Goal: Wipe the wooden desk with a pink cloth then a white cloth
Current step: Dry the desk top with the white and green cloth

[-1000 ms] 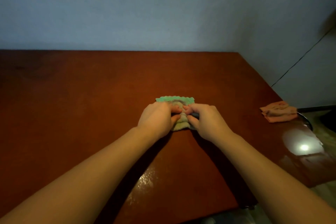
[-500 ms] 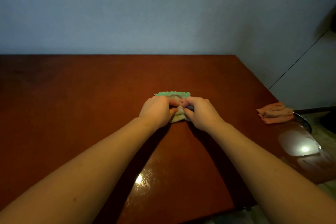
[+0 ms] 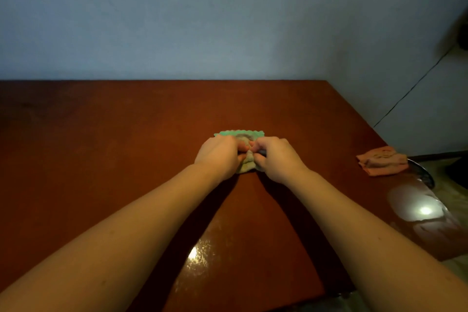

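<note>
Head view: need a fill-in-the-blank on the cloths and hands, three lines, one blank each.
1. The left hand and right hand both grip the white cloth, whose far edge is ____.
2. The pink cloth lies on the desk near its ____ edge, with no hand on it.
3. The number of cloths on the desk is ____.

Missing words: green; right; two.

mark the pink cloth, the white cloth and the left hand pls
pink cloth [image 3: 382, 161], head view, middle of its crumpled top.
white cloth [image 3: 247, 166], head view, pale bunched fold nearest the camera.
left hand [image 3: 219, 157], head view, back of the hand.
</note>
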{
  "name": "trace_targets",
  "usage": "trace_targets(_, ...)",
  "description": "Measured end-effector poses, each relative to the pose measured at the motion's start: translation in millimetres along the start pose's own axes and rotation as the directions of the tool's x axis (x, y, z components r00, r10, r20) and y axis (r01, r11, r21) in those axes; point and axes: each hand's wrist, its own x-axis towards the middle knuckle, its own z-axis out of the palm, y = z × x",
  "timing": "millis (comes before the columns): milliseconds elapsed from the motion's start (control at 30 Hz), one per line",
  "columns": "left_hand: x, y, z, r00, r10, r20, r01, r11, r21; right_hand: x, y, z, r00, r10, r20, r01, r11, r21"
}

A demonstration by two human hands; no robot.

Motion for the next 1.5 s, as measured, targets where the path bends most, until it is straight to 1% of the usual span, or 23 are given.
trace_targets(67, -21.7, -3.5, 3.3, 0.997, 0.067, -0.031, -0.067, 0.998, 0.021, -12.2, 1.1, 1.3, 0.997, -0.058, 0.05, 0.061, 0.997, -0.057)
trace_targets(133, -34.0, -7.9, 9.8, 0.993, 0.086, -0.078, -0.088, 0.996, -0.031, -20.0, 2.2, 1.9, 0.99, -0.112, 0.084, 0.12, 0.988, -0.096)
trace_targets(200, -24.5, -9.1, 10.4, 0.995, 0.042, -0.09, -0.048, 0.997, -0.061, -11.0, 0.2, -2.0, 0.988, -0.141, 0.071, 0.15, 0.977, -0.149)
trace_targets(333, 2.7, -3.7, 4.0, 0.999, -0.008, -0.044, 0.005, 0.998, -0.07, 14.6, 0.3, -12.4, 0.979, -0.169, 0.113, 0.185, 0.97, -0.157)
trace_targets(400, -0.6, -6.3, 2.6, 0.999, 0.019, -0.041, -0.022, 0.997, -0.072, 12.4, 6.1, -12.3, 0.975, -0.199, 0.104, 0.211, 0.97, -0.12)
trace_targets(500, -23.9, -15.4, 9.8, 0.993, 0.096, -0.07, -0.101, 0.993, -0.067, -11.6, 20.9, -0.7, 0.957, -0.279, 0.084, 0.277, 0.96, 0.035)
trace_targets(567, -28.4, -22.1, 17.4, 0.99, 0.103, -0.092, -0.113, 0.987, -0.111, -19.5, 27.7, 6.6, 0.949, -0.314, 0.037, 0.309, 0.946, 0.102)
trace_targets(633, -18.8, -25.2, 20.3, 0.991, 0.079, -0.104, -0.092, 0.987, -0.131, -10.3, 29.7, 8.2, 0.953, -0.303, 0.009, 0.299, 0.946, 0.127)
trace_targets(733, 1.9, -22.1, 16.0, 0.995, 0.032, -0.09, -0.043, 0.99, -0.131, 10.1, 24.7, 1.7, 0.972, -0.235, 0.021, 0.231, 0.966, 0.118)
trace_targets(833, 4.4, -15.0, 8.3, 0.997, 0.027, -0.073, -0.035, 0.992, -0.12, 11.2, 19.8, 0.3, 0.982, -0.186, 0.008, 0.184, 0.976, 0.12)
trace_targets(900, -13.9, -12.2, 6.4, 0.995, 0.069, -0.07, -0.075, 0.994, -0.085, -2.7, 22.3, 3.4, 0.978, -0.207, 0.032, 0.202, 0.972, 0.119)
trace_targets(1000, -44.3, -17.1, 15.9, 0.98, 0.175, -0.093, -0.179, 0.983, -0.038, -25.5, 31.5, 6.5, 0.952, -0.284, 0.113, 0.266, 0.952, 0.154)
trace_targets(1100, -35.1, -19.6, 15.6, 0.986, 0.144, -0.085, -0.15, 0.987, -0.065, -17.1, 34.4, 3.7, 0.948, -0.299, 0.106, 0.278, 0.944, 0.176)
trace_targets(1233, -2.5, -8.4, 2.4, 0.997, 0.05, -0.055, -0.054, 0.996, -0.067, 10.7, 23.2, -1.7, 0.979, -0.2, 0.033, 0.193, 0.969, 0.156)
trace_targets(1300, -3.9, -6.5, -0.1, 0.997, 0.061, -0.052, -0.062, 0.998, -0.029, 8.9, 20.4, 2.2, 0.986, -0.167, 0.018, 0.162, 0.975, 0.152)
trace_targets(1367, -20.2, -7.8, 3.1, 0.992, 0.113, -0.064, -0.113, 0.994, 0.009, -7.0, 23.7, 9.1, 0.982, -0.188, 0.027, 0.181, 0.967, 0.179)
trace_targets(1433, -33.0, -12.2, 8.1, 0.987, 0.127, -0.098, -0.13, 0.991, -0.023, -21.3, 28.8, 12.2, 0.972, -0.234, 0.034, 0.221, 0.95, 0.219)
trace_targets(1500, -27.3, -15.3, 10.8, 0.989, 0.102, -0.104, -0.109, 0.992, -0.061, -15.5, 32.2, 9.9, 0.971, -0.239, 0.03, 0.228, 0.951, 0.209)
